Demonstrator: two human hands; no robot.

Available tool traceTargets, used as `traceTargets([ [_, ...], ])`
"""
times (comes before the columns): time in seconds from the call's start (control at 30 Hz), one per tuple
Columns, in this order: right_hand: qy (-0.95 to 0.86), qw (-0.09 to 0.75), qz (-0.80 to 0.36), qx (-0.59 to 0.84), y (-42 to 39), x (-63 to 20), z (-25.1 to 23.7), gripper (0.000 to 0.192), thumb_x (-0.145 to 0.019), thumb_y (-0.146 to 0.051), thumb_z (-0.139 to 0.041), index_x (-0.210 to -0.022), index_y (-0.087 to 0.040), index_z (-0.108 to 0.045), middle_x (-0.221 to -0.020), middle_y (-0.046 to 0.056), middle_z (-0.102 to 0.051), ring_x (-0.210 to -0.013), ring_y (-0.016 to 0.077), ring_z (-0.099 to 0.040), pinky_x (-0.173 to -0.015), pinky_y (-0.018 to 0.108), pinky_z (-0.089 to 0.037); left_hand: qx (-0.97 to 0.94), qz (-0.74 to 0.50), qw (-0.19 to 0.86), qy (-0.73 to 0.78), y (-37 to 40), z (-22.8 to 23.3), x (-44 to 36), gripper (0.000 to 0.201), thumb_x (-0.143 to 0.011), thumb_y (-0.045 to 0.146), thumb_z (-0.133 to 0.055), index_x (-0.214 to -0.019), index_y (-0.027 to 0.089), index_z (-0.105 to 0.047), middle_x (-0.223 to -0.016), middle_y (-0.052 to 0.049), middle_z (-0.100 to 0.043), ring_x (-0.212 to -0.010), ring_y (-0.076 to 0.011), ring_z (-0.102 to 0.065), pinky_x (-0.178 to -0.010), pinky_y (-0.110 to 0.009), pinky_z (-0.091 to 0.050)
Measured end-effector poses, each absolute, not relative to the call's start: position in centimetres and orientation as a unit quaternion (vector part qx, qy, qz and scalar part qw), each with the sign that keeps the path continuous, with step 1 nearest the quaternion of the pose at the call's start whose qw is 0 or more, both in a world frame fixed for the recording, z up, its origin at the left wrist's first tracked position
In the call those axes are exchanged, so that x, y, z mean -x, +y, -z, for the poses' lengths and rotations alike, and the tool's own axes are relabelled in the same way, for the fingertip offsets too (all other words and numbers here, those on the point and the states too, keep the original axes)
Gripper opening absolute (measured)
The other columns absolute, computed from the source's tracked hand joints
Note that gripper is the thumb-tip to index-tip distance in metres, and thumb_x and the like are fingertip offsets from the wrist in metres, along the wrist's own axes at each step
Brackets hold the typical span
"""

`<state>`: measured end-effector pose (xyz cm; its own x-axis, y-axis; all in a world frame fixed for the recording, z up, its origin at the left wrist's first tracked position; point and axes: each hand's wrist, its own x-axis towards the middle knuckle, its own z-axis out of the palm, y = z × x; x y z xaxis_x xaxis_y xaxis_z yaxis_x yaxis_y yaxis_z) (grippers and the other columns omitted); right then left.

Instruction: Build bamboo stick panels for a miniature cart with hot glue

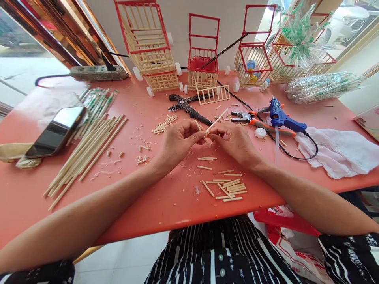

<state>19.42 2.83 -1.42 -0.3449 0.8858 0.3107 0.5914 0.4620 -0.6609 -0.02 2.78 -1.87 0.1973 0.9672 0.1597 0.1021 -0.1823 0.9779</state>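
Your left hand point(177, 142) and right hand point(235, 142) meet over the middle of the red table point(166, 205), fingertips almost touching. Your left thumb and forefinger are pinched shut on a short bamboo stick point(199, 127) that rises at a slant above them, and the fingers of your right hand are closed on a second, longer stick point(217, 118) that angles up and away to the right; the two sticks cross just between your fingertips. Directly below your fingers, toward you, lie loose cut stick pieces point(229, 188) in a small scatter, with a few more just under your knuckles. Beyond your fingertips, a dark pair of cutters point(186, 106) lies on the table, and a small stick ladder panel point(213, 94) rests past it. To the right of your right hand sit orange-handled pliers point(254, 122) and a blue glue gun point(281, 116), its cable curling toward a white cloth point(337, 152). Well to the left of your left hand lies a bundle of long sticks point(85, 152), and further left a phone point(56, 132). Far beyond your fingers, along the table's back edge, stand red-framed stick carts point(151, 43).
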Motion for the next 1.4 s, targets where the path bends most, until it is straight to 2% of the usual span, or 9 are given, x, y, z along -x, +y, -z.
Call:
traceTargets([
  [0.2,-0.778,0.329,-0.235,0.48,3.0,-19.4,1.6,0.019,-0.096,-0.02,-0.067,-0.08,-0.022,-0.077,-0.085,0.002,-0.079,-0.076,0.0171,-0.063,-0.075,0.031,-0.045,-0.604,-0.464,0.495,0.419,3.0,2.1,-0.2,0.028,-0.08,0.039,-0.083,-0.077,0.02,-0.063,-0.071,-0.001,-0.073,-0.069,-0.0167,-0.074,-0.071,-0.03,-0.063],
  [0.33,-0.768,0.332,-0.238,0.493,3.2,-19.5,1.7,0.017,-0.096,-0.019,-0.068,-0.083,-0.022,-0.078,-0.088,0.002,-0.081,-0.078,0.018,-0.065,-0.074,0.031,-0.046,-0.605,-0.46,0.495,0.422,3.1,2.7,-0.3,0.032,-0.075,0.04,-0.087,-0.08,0.021,-0.063,-0.074,-0.001,-0.073,-0.064,-0.0151,-0.069,-0.061,-0.026,-0.056],
  [0.5,-0.76,0.346,-0.24,0.495,3.1,-19.5,1.6,0.015,-0.097,-0.024,-0.07,-0.086,-0.023,-0.08,-0.092,0.003,-0.082,-0.081,0.0194,-0.068,-0.077,0.032,-0.049,-0.673,-0.429,0.41,0.441,3.0,3.3,-0.1,0.016,-0.08,0.032,-0.079,-0.076,0.02,-0.069,-0.07,0.0,-0.07,-0.063,-0.0134,-0.061,-0.059,-0.025,-0.046],
  [0.67,-0.759,0.361,-0.243,0.485,3.1,-19.4,1.7,0.016,-0.097,-0.025,-0.071,-0.084,-0.023,-0.081,-0.094,0.001,-0.083,-0.084,0.0191,-0.07,-0.078,0.032,-0.049,-0.711,-0.407,0.353,0.453,2.6,3.0,-0.1,0.014,-0.083,0.032,-0.074,-0.077,0.019,-0.074,-0.07,0.0,-0.071,-0.064,-0.0137,-0.06,-0.06,-0.025,-0.042],
  [0.83,-0.76,0.367,-0.226,0.486,3.2,-19.9,1.4,0.021,-0.099,-0.028,-0.07,-0.082,-0.021,-0.08,-0.087,0.002,-0.081,-0.079,0.0185,-0.069,-0.075,0.032,-0.047,-0.649,-0.426,0.439,0.453,2.9,2.6,-0.1,0.016,-0.078,0.034,-0.076,-0.077,0.018,-0.074,-0.07,-0.001,-0.072,-0.063,-0.0149,-0.064,-0.061,-0.026,-0.048],
  [1.07,-0.67,0.516,-0.14,0.515,4.2,-24.0,-0.6,0.026,-0.096,-0.048,-0.075,-0.095,-0.022,-0.076,-0.093,0.004,-0.076,-0.078,0.0154,-0.064,-0.07,0.031,-0.049,-0.592,-0.401,0.53,0.457,3.4,1.5,0.9,0.019,-0.076,0.032,-0.081,-0.076,0.015,-0.072,-0.07,-0.005,-0.076,-0.067,-0.0158,-0.071,-0.066,-0.026,-0.053],
  [1.13,-0.658,0.503,-0.197,0.525,4.7,-24.8,-0.8,0.035,-0.094,-0.056,-0.076,-0.096,-0.021,-0.075,-0.089,0.004,-0.074,-0.074,0.0146,-0.063,-0.066,0.03,-0.049,-0.59,-0.396,0.544,0.447,3.4,1.4,1.1,0.019,-0.078,0.032,-0.082,-0.078,0.015,-0.073,-0.073,-0.005,-0.077,-0.07,-0.0158,-0.072,-0.069,-0.026,-0.054],
  [1.27,-0.659,0.414,-0.361,0.514,4.9,-24.6,-0.4,0.051,-0.084,-0.07,-0.08,-0.08,-0.019,-0.075,-0.077,0.004,-0.071,-0.066,0.0133,-0.062,-0.061,0.028,-0.05,-0.576,-0.4,0.565,0.435,3.3,1.4,1.2,0.022,-0.078,0.034,-0.083,-0.081,0.014,-0.074,-0.073,-0.005,-0.077,-0.07,-0.0158,-0.073,-0.066,-0.025,-0.054],
  [1.4,-0.618,0.417,-0.432,0.506,4.3,-23.5,-0.1,0.06,-0.074,-0.076,-0.084,-0.075,-0.017,-0.074,-0.07,0.005,-0.073,-0.055,0.0112,-0.06,-0.051,0.026,-0.047,-0.552,-0.405,0.588,0.431,3.4,1.6,1.1,0.028,-0.073,0.038,-0.088,-0.078,0.014,-0.073,-0.072,-0.006,-0.076,-0.068,-0.0158,-0.071,-0.062,-0.025,-0.053],
])
